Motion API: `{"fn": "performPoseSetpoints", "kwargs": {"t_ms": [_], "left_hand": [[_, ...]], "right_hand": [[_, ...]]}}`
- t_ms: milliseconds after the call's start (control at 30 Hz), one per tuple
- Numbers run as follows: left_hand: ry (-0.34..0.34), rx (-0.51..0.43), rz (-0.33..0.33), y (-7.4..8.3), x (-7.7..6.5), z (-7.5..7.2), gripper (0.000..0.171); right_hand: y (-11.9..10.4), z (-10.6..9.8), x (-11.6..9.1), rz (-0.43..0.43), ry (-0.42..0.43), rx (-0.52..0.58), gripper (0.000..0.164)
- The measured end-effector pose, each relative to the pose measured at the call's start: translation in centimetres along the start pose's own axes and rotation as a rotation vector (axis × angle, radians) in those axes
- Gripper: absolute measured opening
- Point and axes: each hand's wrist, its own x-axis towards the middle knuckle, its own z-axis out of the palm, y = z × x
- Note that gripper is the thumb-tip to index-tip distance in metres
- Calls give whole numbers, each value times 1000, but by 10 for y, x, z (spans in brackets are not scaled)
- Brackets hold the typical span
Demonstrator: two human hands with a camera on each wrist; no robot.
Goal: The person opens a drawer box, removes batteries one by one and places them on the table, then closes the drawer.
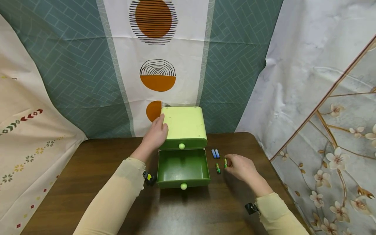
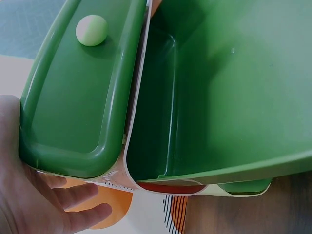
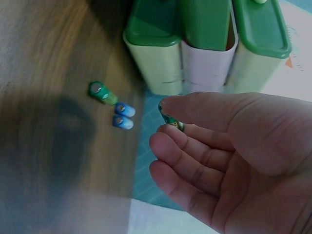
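Note:
A small drawer unit [image 1: 184, 124] with a light green top stands on the table, its middle green drawer [image 1: 183, 169] pulled out and bare inside. My left hand [image 1: 156, 133] rests against the unit's upper left side; in the left wrist view its fingers [image 2: 80, 195] extend loosely along that side. To the right of the unit, my right hand [image 1: 242, 165] pinches a green battery [image 3: 170, 119] between thumb and fingers. Another green battery [image 1: 217, 168] lies between that hand and the drawer. Two blue batteries [image 1: 215, 153] lie side by side just behind it.
The brown wooden table [image 1: 117, 182] runs back to a patterned curtain [image 1: 158, 91] behind the unit. A flowered cloth [image 1: 329, 169] hangs along the right edge, and a cream cloth [image 1: 29, 147] along the left. The open drawer juts toward me with a round knob [image 1: 183, 186] on its front.

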Motion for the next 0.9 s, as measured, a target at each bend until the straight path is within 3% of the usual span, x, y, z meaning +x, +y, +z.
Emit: {"fn": "performPoseSetpoints", "kwargs": {"t_ms": [900], "left_hand": [[-2, 2, 5, -1, 1, 1, 69]], "right_hand": [[20, 34, 22, 47, -158, -17, 45]]}}
